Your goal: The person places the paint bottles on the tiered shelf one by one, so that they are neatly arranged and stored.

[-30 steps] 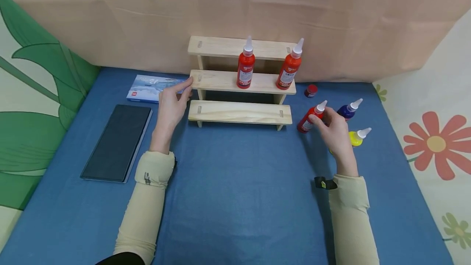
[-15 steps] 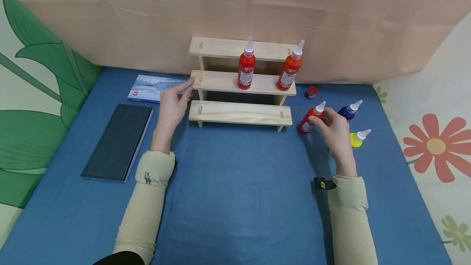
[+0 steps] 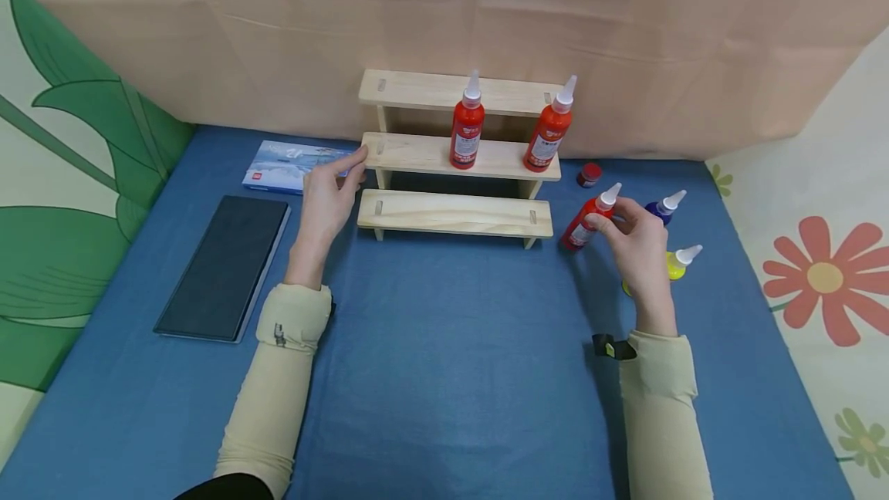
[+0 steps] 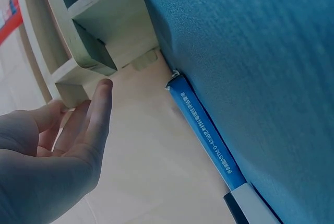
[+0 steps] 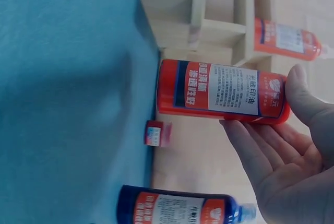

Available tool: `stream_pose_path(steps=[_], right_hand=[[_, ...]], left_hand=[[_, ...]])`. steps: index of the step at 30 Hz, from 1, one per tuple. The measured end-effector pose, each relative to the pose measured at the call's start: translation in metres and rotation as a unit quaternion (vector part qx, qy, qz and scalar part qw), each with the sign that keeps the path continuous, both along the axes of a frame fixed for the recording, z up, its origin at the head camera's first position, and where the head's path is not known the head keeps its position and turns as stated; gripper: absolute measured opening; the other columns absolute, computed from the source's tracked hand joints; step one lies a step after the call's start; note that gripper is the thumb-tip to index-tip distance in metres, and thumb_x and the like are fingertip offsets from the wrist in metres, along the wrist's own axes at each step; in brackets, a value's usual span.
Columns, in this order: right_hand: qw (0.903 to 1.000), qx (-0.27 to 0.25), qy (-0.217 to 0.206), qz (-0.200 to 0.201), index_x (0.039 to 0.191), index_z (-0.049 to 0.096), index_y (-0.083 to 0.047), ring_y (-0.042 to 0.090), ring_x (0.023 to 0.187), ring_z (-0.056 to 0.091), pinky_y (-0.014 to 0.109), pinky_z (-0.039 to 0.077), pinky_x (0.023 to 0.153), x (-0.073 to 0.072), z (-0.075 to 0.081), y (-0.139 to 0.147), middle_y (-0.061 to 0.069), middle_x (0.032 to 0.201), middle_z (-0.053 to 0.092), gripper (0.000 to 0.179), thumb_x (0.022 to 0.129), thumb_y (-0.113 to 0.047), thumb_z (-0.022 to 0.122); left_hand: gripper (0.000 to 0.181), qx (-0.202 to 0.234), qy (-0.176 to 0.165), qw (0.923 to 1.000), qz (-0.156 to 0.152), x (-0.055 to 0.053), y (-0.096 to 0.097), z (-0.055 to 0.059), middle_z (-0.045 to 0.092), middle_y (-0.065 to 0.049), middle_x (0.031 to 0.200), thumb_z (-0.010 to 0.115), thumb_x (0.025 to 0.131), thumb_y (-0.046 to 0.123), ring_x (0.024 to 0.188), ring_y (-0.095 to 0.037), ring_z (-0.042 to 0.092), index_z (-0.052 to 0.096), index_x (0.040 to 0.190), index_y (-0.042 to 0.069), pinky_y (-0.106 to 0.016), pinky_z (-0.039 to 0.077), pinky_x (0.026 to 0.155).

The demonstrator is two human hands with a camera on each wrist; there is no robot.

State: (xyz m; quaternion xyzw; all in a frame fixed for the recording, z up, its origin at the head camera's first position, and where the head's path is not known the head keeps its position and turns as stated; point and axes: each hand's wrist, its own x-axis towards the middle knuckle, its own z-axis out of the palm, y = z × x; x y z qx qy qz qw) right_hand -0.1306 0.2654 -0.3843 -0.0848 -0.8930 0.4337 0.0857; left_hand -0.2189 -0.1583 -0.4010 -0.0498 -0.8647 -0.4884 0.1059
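Observation:
My right hand (image 3: 639, 241) grips a red bottle of stamp ink (image 5: 219, 91) near its shoulder, thumb on one side and fingers on the other. The bottle leans a little, its white nozzle upward and its base close to the cloth. A three-tier wooden stand (image 3: 454, 214) stands at the back. With thumb and fingers, my left hand (image 3: 326, 195) pinches the left end of its middle shelf. Two more red ink bottles, one near the center (image 3: 466, 133) and one at the right end (image 3: 548, 137), stand on that shelf.
Right of the held bottle are a blue ink bottle (image 5: 177, 208) and a yellow one (image 3: 677, 267), partly behind my hand. A small red-lidded jar (image 3: 589, 173) sits behind them. At left lie a blue-white box (image 3: 278, 164) and a dark tablet-like slab (image 3: 222, 268).
The top of the red ink bottle in my right hand has shifted slightly right, with the fingers. My left hand stays at the wooden stand; the head view drifts a little.

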Motion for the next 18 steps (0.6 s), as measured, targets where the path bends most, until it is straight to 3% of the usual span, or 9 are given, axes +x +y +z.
stream_pose_path(steps=[18], right_hand=[[0.9992,0.002,0.039,0.012,0.143,0.067,-0.002,0.035,0.123,0.07,0.052,0.055,0.107,0.004,0.028,-0.021,0.017,0.136,0.07,0.053,0.101,-0.031,0.079]], left_hand=[[0.035,0.005,-0.001,1.0,-0.002,-0.001,-0.001,-0.001,0.064,-0.011,0.147,0.059,0.112,0.012,0.11,-0.037,0.075,0.066,0.147,0.011,-0.05,0.06,0.096]])
